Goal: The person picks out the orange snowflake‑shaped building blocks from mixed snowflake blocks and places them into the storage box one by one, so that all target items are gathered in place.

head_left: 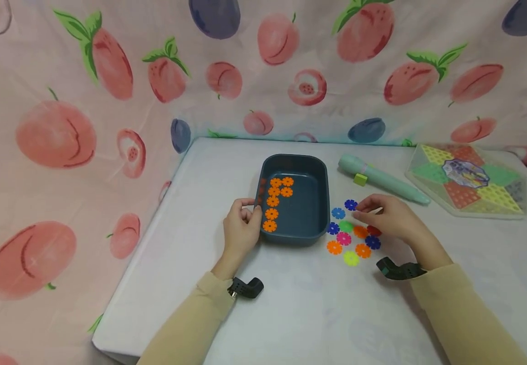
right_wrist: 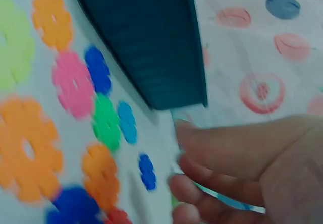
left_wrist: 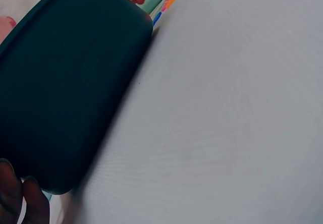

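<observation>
In the head view a dark blue-grey rectangular container (head_left: 306,218) stands on the table. My left hand (head_left: 242,225) grips its left wall near the front. Flat against its floor lie several orange snowflake discs (head_left: 270,226), a column with a short second row at the upper right. Just right of it my right hand (head_left: 388,215) hovers with bent fingers over loose discs, nearest a dark blue disc (head_left: 351,205). Nothing shows between those fingers in the right wrist view. Around it are pink (head_left: 343,239), green, light blue, red, yellow-green (head_left: 351,258) and more orange discs.
Behind the right hand lies a pale green tapered tube (head_left: 391,186) beside a small lime-green cube (head_left: 361,179). A multicoloured, patterned game board (head_left: 464,182) sits at the back right. Fruit-print cloth (head_left: 254,50) hangs behind the white table (head_left: 177,213) and along its left side.
</observation>
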A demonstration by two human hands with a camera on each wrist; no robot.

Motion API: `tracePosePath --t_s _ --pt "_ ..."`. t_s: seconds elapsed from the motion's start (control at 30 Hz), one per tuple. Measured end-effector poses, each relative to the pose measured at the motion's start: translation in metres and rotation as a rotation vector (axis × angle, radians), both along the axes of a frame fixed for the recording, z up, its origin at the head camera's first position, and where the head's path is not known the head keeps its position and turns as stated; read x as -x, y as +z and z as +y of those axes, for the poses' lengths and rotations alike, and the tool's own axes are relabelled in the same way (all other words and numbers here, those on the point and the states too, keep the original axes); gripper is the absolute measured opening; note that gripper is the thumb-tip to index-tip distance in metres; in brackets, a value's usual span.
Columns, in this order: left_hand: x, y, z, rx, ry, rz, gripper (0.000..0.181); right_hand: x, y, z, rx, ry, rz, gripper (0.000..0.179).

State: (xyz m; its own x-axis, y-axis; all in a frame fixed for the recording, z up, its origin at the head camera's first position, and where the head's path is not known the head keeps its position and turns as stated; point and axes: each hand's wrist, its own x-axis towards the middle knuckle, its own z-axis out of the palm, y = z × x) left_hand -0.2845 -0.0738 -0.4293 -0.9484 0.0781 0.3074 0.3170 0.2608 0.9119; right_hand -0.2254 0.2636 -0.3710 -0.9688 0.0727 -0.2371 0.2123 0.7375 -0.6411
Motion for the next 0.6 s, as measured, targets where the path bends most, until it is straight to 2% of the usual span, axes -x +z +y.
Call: tracePosePath --t_s 0.17,0.3,0.6 --pt "0.000 -0.001 0.000 -0.003 0.000 -0.010 0.022 -0.003 -0.001 0.015 -0.027 0.084 -0.021 0.035" --pt "0.001 -0.002 0.000 0.000 0.006 0.001 0.021 -0.005 -0.004 0.023 -0.050 0.148 -0.034 0.039" --pt "0.000 0.000 -0.001 -0.001 0.014 -0.002 0.022 -0.004 -0.014 0.021 -0.119 0.155 -0.024 0.049"
